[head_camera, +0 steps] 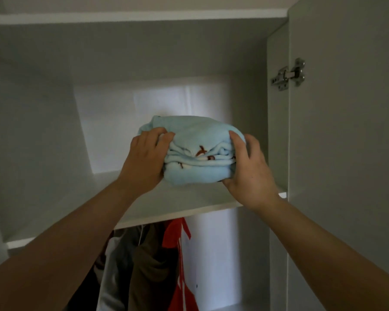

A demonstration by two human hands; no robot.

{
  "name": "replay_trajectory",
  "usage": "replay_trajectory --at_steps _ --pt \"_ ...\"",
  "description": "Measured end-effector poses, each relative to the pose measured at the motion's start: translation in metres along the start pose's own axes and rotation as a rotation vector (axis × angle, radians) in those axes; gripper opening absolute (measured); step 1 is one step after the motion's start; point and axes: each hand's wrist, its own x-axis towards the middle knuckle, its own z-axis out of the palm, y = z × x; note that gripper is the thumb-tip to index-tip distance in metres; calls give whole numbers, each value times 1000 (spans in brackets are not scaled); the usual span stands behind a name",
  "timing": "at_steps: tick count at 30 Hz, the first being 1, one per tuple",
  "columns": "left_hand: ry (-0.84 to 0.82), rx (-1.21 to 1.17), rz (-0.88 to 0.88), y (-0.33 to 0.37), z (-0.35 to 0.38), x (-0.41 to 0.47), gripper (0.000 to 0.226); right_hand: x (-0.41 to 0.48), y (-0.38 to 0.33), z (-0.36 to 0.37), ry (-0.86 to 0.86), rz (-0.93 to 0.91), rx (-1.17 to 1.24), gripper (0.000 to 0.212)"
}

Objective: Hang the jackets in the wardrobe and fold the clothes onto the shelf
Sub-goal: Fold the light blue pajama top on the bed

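Light-blue fleece, folded into a thick bundle [199,151], is sitting between my hands on the wardrobe shelf [166,205]. I am gripping it with my left hand [144,162] and my right hand [248,169], each one clamped on one side. To do this well, I think I should be pushing it deeper while keeping the layers pressed together. Small brown marks are showing on its front folds. Below my hands, jackets [148,261] are hanging.

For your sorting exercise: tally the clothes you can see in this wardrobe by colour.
Light blue: 1, the bundle held over the shelf
White: 1
Brown: 1
Red: 1
Total: 4
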Motion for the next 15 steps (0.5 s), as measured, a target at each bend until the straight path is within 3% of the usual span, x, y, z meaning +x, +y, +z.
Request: replay_trajectory --at_steps 7,15 --pt "-29 -21 -1 -48 88 48 53 74 44 62 -13 2 -125 100" --pt "106 -35 19 -120 176 108 51 165 71 128 80 27 -248 95"
